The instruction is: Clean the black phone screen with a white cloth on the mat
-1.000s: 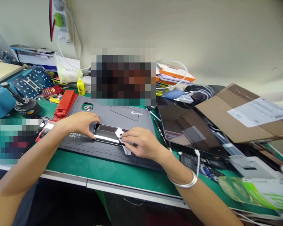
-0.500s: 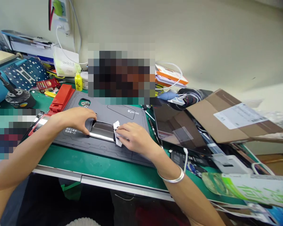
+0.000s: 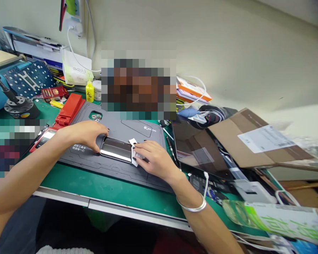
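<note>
Fingers: left hand (image 3: 90, 134) gripping phone (image 3: 116, 150) at left end; right hand (image 3: 155, 157) pinching white wipe (image 3: 135, 154) against right end. Grey mat (image 3: 108, 119) beneath.

1. Phone (image 3: 116, 150) lies flat on the work mat (image 3: 113, 121), between left fingers (image 3: 102, 129) and right fingers (image 3: 143, 146).
2. Tissue's (image 3: 133, 142) in the right fingertips, at the phone's right end.
3. Dropper bottle's (image 3: 89, 92) well behind the left fingers, jar (image 3: 97, 92) just beside it.
4. Cardboard box (image 3: 243, 144)? Way off right of the right fingers.
</note>
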Available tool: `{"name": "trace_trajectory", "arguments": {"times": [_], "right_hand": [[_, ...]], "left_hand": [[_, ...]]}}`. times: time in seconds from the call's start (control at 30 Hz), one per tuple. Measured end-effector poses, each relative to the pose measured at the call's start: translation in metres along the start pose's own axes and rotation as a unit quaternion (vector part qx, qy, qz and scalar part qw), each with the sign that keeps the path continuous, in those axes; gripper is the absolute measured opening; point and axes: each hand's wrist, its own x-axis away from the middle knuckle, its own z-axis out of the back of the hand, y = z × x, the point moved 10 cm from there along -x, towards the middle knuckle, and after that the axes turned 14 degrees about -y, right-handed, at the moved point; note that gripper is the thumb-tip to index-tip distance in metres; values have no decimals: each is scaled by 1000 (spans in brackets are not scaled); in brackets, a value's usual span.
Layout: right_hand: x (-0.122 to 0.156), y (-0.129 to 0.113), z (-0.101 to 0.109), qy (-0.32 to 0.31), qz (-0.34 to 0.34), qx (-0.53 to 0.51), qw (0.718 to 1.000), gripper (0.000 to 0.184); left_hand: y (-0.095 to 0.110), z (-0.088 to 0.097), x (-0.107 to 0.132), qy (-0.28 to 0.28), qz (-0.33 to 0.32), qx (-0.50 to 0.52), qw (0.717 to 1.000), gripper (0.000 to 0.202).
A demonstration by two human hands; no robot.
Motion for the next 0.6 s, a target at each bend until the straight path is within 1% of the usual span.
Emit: {"name": "trace_trajectory", "arguments": {"times": [0.13, 0.27, 0.4, 0.5, 0.6], "right_hand": [[4, 2, 3, 8, -2, -4, 1000, 13], [3, -2, 4, 2, -1, -16, 1000, 12], [2, -5, 2, -9, 2, -28, 1000, 12], [2, -4, 0, -16, 0, -35, 999, 13], [1, -1, -2, -23, -5, -39, 999, 13]], "left_hand": [[-2, -1, 1, 6, 1, 2, 1000, 48], [0, 1, 3, 4, -1, 4, 1000, 46], [3, 2, 4, -9, 7, -7, 1000, 47], [3, 3, 5, -21, 18, -19, 999, 51], [2, 3, 4, -25, 23, -27, 999, 50]]}}
